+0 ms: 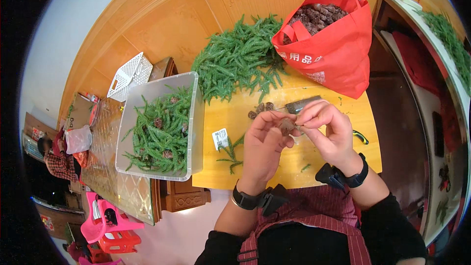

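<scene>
Over the yellow table, my left hand (267, 142) holds a small brown pine cone (286, 127) in its curled fingers. My right hand (329, 130) pinches at the cone's right edge; what lies between thumb and forefinger is too small to make out. Just beyond my left fingers are several loose pine cones (261, 110). Behind my hands lies a dark grey block-like piece (303, 104), partly covered by my right fingers. Left of my left hand, a green artificial fir sprig (230, 154) rests beside a white printed tag (220, 139).
A clear plastic bin (197, 132) at left holds green sprigs with pine cones. Behind the table's middle is a heap of sprigs (240, 56). A red bag (338, 54) full of cones stands back right. A yellow-black tool handle (361, 137) lies at right. A person (59, 159) is far left.
</scene>
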Tool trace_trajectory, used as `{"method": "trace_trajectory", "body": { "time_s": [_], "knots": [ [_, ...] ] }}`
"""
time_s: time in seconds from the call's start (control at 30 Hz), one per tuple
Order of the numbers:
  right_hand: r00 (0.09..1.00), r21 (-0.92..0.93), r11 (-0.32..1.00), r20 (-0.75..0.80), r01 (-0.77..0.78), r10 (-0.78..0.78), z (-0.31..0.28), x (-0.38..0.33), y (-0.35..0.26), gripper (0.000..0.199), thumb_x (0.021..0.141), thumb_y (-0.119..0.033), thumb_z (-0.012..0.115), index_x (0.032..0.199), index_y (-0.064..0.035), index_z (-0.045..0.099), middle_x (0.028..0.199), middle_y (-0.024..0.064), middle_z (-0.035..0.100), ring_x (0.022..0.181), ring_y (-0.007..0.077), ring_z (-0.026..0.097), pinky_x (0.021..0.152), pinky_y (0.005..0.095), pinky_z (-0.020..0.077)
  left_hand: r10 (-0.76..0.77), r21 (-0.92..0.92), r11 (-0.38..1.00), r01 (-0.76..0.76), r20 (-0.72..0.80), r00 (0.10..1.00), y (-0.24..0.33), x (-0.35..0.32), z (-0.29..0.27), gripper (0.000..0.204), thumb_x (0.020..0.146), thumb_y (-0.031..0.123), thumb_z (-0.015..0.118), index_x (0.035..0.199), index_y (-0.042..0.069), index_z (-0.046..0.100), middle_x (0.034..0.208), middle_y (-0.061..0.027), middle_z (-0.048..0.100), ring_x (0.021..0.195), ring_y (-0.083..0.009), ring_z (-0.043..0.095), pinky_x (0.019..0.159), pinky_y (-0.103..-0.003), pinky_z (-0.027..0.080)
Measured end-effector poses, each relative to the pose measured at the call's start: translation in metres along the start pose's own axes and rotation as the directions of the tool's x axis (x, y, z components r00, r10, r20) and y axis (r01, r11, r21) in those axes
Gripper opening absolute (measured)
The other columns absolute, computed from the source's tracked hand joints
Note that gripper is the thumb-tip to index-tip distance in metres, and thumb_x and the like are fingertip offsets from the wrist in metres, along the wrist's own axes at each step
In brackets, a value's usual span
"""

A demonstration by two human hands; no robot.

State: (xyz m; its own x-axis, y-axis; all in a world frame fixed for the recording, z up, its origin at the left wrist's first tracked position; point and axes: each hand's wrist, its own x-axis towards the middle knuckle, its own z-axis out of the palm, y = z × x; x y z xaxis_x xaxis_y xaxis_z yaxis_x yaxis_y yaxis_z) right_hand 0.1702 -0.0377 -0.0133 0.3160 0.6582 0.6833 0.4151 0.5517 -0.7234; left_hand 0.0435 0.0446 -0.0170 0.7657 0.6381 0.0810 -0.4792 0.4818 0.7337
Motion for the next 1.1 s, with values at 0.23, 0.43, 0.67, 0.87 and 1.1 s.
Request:
{"method": "trace_trajectory", "body": {
  "time_s": [0.23, 0.43, 0.67, 0.87, 1.1],
  "knots": [
    [0.997, -0.062, 0.996, -0.041, 0.067, -0.07, 0.003, 0.003, -0.003, 0.013, 0.069, 0.004, 0.064, 0.074, -0.0046, 0.054, 0.081, 0.0072, 0.063, 0.078, 0.0227, 0.059, 0.072, 0.0311, 0.046, 0.076, 0.118, 0.991, -0.071, -0.039, 0.996, -0.003, -0.001, -0.004, 0.022, 0.084, 0.002, 0.053, 0.106, -0.001, 0.049, 0.098, -0.0112, 0.06, 0.08, -0.0158, 0.06, 0.061, -0.023, 0.047],
    [0.995, -0.094, 0.991, 0.0, 0.1, -0.1, 0.004, 0.0, -0.007, 0.019, 0.069, 0.008, 0.064, 0.075, -0.0046, 0.051, 0.081, 0.009, 0.06, 0.082, 0.0241, 0.057, 0.073, 0.033, 0.0465, 0.164, 0.192, 0.97, -0.149, -0.064, 0.984, -0.004, -0.004, 0.005, 0.026, 0.087, 0.005, 0.051, 0.112, 0.001, 0.05, 0.097, -0.0091, 0.061, 0.078, -0.0103, 0.057, 0.061, -0.021, 0.048],
    [0.994, -0.175, 0.979, 0.014, 0.107, -0.106, 0.004, 0.002, -0.012, 0.019, 0.068, 0.007, 0.064, 0.079, -0.0041, 0.053, 0.083, 0.0102, 0.061, 0.082, 0.0267, 0.059, 0.075, 0.0342, 0.0472, 0.152, 0.167, 0.975, -0.145, -0.035, 0.988, -0.004, -0.006, 0.001, 0.028, 0.084, 0.002, 0.054, 0.111, -0.001, 0.048, 0.097, -0.0104, 0.06, 0.08, -0.0142, 0.059, 0.063, -0.024, 0.05],
    [0.99, -0.211, 0.968, 0.077, 0.134, -0.12, 0.0, 0.0, -0.013, 0.017, 0.07, 0.006, 0.062, 0.08, -0.0039, 0.052, 0.089, 0.013, 0.061, 0.086, 0.0278, 0.06, 0.075, 0.0349, 0.0481, 0.142, 0.171, 0.976, -0.132, -0.047, 0.989, -0.008, -0.007, 0.0, 0.026, 0.084, 0.002, 0.054, 0.109, 0.0, 0.048, 0.096, -0.0095, 0.06, 0.08, -0.0139, 0.059, 0.062, -0.024, 0.051],
    [0.994, -0.227, 0.969, 0.057, 0.101, -0.09, 0.002, -0.003, -0.014, 0.017, 0.071, 0.006, 0.061, 0.081, -0.0035, 0.051, 0.089, 0.014, 0.06, 0.088, 0.0287, 0.06, 0.074, 0.0349, 0.0489, 0.228, 0.161, 0.964, -0.214, -0.077, 0.971, -0.012, -0.007, 0.005, 0.024, 0.084, 0.0, 0.054, 0.105, 0.0, 0.045, 0.094, -0.0116, 0.06, 0.078, -0.015, 0.06, 0.063, -0.026, 0.051]
  ]
}}
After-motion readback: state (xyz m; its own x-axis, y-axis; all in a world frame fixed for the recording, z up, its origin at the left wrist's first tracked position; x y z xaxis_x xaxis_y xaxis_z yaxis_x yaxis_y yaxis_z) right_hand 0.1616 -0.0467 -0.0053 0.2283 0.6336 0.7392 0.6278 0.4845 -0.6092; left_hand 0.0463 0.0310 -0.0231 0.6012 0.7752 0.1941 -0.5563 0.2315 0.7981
